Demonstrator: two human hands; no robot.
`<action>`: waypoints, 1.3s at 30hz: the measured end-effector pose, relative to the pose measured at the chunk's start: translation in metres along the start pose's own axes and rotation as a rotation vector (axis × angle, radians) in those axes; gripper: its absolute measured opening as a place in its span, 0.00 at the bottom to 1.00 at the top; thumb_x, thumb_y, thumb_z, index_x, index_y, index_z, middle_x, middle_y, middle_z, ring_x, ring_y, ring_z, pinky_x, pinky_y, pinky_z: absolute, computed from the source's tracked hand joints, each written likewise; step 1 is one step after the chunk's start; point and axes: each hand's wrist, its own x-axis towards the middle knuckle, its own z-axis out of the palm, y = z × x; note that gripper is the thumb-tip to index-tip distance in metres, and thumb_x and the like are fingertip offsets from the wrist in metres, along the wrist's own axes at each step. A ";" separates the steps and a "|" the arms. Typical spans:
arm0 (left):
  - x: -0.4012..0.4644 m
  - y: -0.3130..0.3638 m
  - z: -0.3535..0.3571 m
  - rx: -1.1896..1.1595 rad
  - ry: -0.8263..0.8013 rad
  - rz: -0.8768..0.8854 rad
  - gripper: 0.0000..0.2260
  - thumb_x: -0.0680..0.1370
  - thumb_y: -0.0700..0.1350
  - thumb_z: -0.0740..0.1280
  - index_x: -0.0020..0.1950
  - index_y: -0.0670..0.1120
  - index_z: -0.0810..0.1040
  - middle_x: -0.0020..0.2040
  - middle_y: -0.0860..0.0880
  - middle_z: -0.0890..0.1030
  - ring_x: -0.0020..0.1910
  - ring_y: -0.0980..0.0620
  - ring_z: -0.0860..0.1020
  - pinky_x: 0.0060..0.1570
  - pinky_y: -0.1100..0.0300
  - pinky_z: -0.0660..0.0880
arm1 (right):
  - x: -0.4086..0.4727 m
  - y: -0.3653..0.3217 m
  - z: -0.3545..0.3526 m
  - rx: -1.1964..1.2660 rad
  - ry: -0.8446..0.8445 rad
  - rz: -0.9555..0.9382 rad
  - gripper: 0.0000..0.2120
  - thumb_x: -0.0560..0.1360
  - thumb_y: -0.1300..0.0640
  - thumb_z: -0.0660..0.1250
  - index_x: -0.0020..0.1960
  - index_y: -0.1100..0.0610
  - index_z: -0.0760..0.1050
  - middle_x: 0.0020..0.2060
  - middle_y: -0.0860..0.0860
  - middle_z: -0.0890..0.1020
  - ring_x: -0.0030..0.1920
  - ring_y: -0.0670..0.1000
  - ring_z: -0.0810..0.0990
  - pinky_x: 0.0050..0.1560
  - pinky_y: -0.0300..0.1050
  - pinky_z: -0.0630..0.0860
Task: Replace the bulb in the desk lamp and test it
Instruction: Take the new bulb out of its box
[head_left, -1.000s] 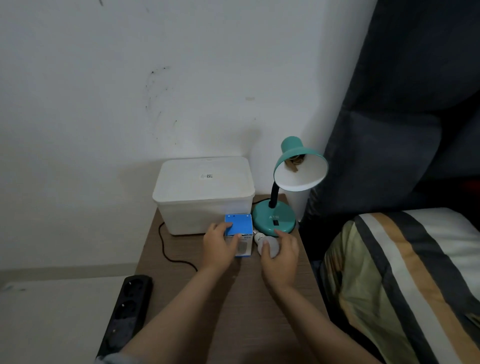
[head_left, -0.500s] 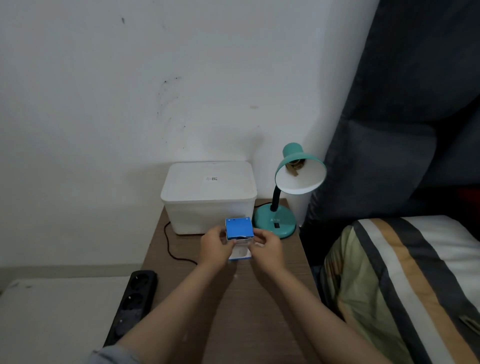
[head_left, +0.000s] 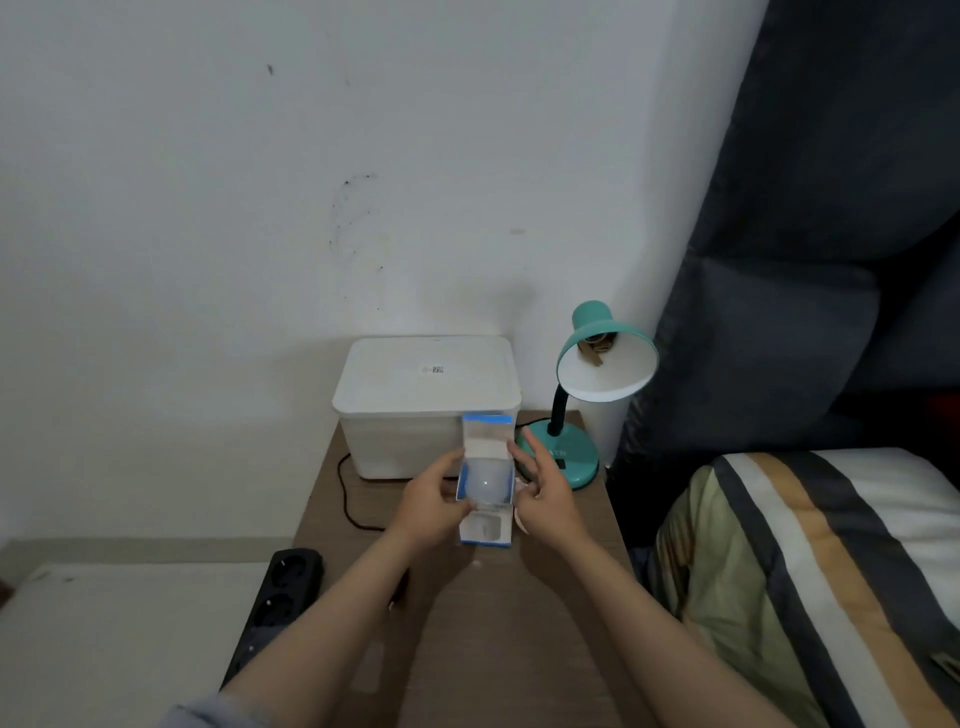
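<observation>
I hold a small blue-and-white cardboard bulb box (head_left: 485, 525) above the brown wooden bedside table (head_left: 493, 623), its top flap (head_left: 487, 434) folded up and open. My left hand (head_left: 434, 506) grips the box from its left side, thumb and fingers curled round the cardboard. Inside the open top sits a white rounded light bulb (head_left: 488, 480), its dome facing me. My right hand (head_left: 545, 501) is just beside the right wall of the box, fingers spread and nearly straight, holding nothing; whether the palm touches the box I cannot tell.

The teal metal desk lamp (head_left: 597, 364) stands at the far right corner of the table, its round base (head_left: 569, 457) just behind my right hand. Its shade tilts toward me with a white inside, and the socket (head_left: 597, 345) shows no bulb in it.

A white lidded plastic storage bin (head_left: 426, 400) stands against the wall, left of the lamp. A black cable (head_left: 345, 493) curves over the table beside it. A black power strip (head_left: 278, 603) lies by the table's left edge. A striped pillow (head_left: 831, 571) lies to the right.
</observation>
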 end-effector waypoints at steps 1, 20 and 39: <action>0.002 0.002 -0.003 -0.001 -0.074 -0.005 0.30 0.72 0.36 0.71 0.71 0.49 0.64 0.52 0.50 0.76 0.41 0.62 0.77 0.35 0.72 0.75 | 0.002 -0.001 -0.002 -0.005 -0.031 -0.002 0.35 0.74 0.78 0.54 0.74 0.52 0.57 0.68 0.47 0.71 0.60 0.42 0.74 0.43 0.29 0.74; 0.027 0.003 -0.014 0.199 -0.366 -0.159 0.41 0.72 0.45 0.72 0.75 0.56 0.50 0.72 0.47 0.66 0.66 0.46 0.70 0.61 0.49 0.74 | 0.021 -0.011 -0.011 -0.562 -0.070 -0.071 0.24 0.64 0.57 0.78 0.58 0.57 0.75 0.53 0.52 0.80 0.50 0.46 0.75 0.47 0.34 0.72; 0.020 -0.003 -0.007 0.169 -0.239 -0.133 0.37 0.71 0.48 0.72 0.75 0.55 0.55 0.64 0.42 0.74 0.54 0.48 0.77 0.51 0.58 0.73 | 0.015 -0.029 -0.025 -0.216 0.100 -0.135 0.24 0.68 0.57 0.75 0.62 0.48 0.74 0.55 0.51 0.71 0.48 0.46 0.76 0.45 0.36 0.77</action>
